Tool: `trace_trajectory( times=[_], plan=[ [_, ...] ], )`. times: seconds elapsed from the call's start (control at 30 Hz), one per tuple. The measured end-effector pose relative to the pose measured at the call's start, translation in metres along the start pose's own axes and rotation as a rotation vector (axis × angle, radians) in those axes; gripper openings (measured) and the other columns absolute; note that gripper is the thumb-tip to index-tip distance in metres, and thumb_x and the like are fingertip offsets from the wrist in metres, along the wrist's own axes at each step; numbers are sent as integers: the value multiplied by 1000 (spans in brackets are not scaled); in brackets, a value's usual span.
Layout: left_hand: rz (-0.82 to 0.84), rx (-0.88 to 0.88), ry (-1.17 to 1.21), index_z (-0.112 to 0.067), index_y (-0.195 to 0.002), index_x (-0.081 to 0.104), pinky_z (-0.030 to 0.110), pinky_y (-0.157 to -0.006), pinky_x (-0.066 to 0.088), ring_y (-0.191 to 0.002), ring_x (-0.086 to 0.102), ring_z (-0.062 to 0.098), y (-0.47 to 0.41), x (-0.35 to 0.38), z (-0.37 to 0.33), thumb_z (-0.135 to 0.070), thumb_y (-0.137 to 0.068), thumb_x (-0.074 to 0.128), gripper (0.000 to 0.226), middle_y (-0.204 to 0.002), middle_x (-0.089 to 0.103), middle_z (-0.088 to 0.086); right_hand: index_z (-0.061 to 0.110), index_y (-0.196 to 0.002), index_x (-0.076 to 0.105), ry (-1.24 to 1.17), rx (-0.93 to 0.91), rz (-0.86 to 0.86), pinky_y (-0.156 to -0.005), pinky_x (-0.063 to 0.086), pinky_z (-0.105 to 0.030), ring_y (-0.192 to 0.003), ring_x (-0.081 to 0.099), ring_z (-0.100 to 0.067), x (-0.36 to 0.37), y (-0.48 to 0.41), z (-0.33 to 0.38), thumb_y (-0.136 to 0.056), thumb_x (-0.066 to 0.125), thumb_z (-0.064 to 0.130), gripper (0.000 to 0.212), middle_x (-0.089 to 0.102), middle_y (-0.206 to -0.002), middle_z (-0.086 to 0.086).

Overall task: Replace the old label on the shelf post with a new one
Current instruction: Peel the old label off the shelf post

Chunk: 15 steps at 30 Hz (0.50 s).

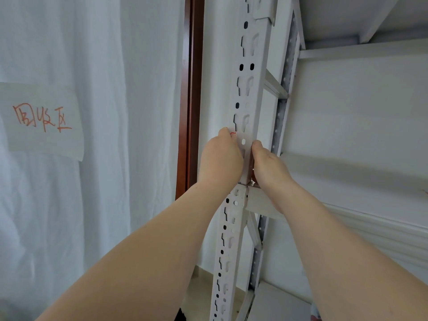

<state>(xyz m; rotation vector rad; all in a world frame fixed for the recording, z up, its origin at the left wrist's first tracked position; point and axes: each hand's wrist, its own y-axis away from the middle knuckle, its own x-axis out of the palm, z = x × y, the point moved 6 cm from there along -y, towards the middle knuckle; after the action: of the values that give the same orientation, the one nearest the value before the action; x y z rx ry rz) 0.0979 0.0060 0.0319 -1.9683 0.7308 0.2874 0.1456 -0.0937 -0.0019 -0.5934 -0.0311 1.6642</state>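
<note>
A: Nearest me, both forearms reach up to the post (245, 93). My left hand (221, 156) wraps its left edge, my right hand (268, 165) its right edge, just above the joint where the crossbar meets it.

B: And the label?

A: It's a pale strip (242, 141) lying against the post between the hands, with a speck of red writing showing at my left fingertip. Most of it is hidden, so I can't tell whether it's the old one or the new one.

B: How are the fingers placed?

A: Left fingers are curled together, pressing the strip's left edge to the post. Right fingers are pinched at the strip's right edge.

B: Which step, then?

A: I'd judge it's either smoothing down or peeling. The next move calls for a firm hold on one edge while the other hand works along the strip.

B: Beyond that?

A: A paper sign (44, 122) with red characters hangs on the white sheet to the left, well apart.
</note>
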Motion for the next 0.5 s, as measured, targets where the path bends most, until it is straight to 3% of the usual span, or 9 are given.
trace_trajectory(
  times=[0.07, 0.2, 0.27, 0.33, 0.4, 0.5],
  plan=[
    [7, 0, 70, -8, -95, 48, 21, -45, 25, -60, 39, 17, 0, -1, 3, -18, -102, 28, 23, -66, 42, -2, 19, -69, 41, -6, 0, -2, -78, 38, -41, -75, 44, -27, 0, 0, 0, -96, 23, 46, 42, 46, -70, -1],
    [26, -1, 376, -14, -74, 41, 32, -53, 37, -52, 40, 18, 4, -1, 9, -21, -101, 28, 32, -61, 48, 2, 19, -67, 40, -11, 11, -8, -80, 40, -41, -76, 44, -26, -1, 1, 0, -96, 24, 47, 43, 46, -69, -1],
    [-2, 4, 415, -15, -76, 45, 36, -58, 39, -56, 42, 18, 9, -5, 8, -21, -101, 30, 29, -64, 51, 2, 19, -66, 41, -13, 12, -6, -81, 41, -42, -76, 45, -27, 0, 1, 0, -95, 23, 48, 44, 47, -69, 0],
    [-74, -11, 372, -17, -99, 56, 33, -67, 44, -70, 51, 15, 12, -9, 6, -24, -100, 35, 22, -78, 55, -4, 19, -66, 40, -19, 11, -2, -82, 40, -42, -77, 45, -27, 0, 1, 0, -95, 23, 48, 45, 47, -69, 0],
    [-145, -45, 324, -13, -115, 52, 31, -76, 44, -86, 54, 16, 13, -14, 5, -28, -98, 41, 25, -96, 55, -4, 19, -65, 41, -20, 13, 3, -82, 39, -42, -77, 45, -27, 0, 1, 0, -96, 24, 48, 45, 47, -69, 0],
    [-159, -37, 189, -11, -96, 49, 30, -68, 40, -80, 50, 19, 10, -16, 3, -29, -96, 43, 19, -92, 53, 0, 19, -66, 42, -16, 13, 14, -83, 40, -42, -78, 45, -26, -1, 2, 0, -97, 24, 46, 45, 47, -70, 0]
  ],
)
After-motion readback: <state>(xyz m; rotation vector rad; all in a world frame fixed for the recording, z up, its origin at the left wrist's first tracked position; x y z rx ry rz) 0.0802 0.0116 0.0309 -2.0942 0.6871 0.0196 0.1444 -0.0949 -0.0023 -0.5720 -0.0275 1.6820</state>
